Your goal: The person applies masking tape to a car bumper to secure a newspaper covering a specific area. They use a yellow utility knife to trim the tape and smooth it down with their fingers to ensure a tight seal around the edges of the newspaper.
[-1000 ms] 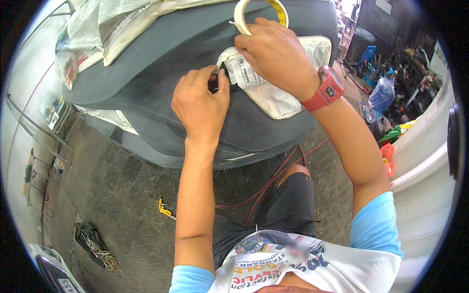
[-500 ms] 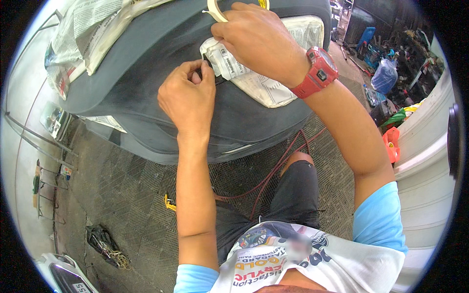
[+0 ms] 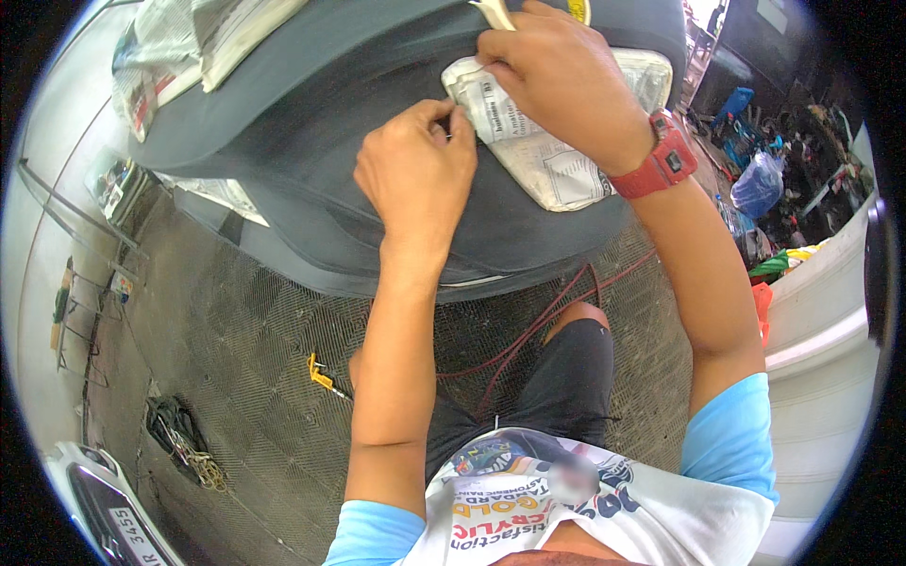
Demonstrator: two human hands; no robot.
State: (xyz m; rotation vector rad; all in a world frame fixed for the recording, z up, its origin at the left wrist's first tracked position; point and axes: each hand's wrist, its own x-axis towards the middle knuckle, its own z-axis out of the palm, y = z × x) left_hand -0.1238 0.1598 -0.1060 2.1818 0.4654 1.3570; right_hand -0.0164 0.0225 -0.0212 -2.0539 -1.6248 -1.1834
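A dark grey car bumper (image 3: 340, 208) fills the upper middle. Newspaper (image 3: 557, 160) edged with tape covers a rounded patch on it, likely a lamp. At that sheet's left edge my left hand (image 3: 415, 170) is closed in a pinch; whatever lies between its fingertips is hidden. Over the upper part of the paper, my right hand (image 3: 566, 80), with a red watch (image 3: 659, 158) on its wrist, grips a roll of masking tape (image 3: 494, 13). The roll is mostly behind the fingers, and a short tape end sticks out at its left.
More newspaper (image 3: 193, 47) covers the body at the upper left. A red hose (image 3: 500, 354) crosses the textured floor, with a yellow-handled tool (image 3: 321, 371) nearby. A black bag with cord (image 3: 179, 439) lies lower left. Clutter and a plastic bag (image 3: 758, 184) sit far right.
The view has shifted, so the car and both hands appear farther right. My left hand's pinch has come up against the newspaper's left edge. My right hand keeps the tape roll.
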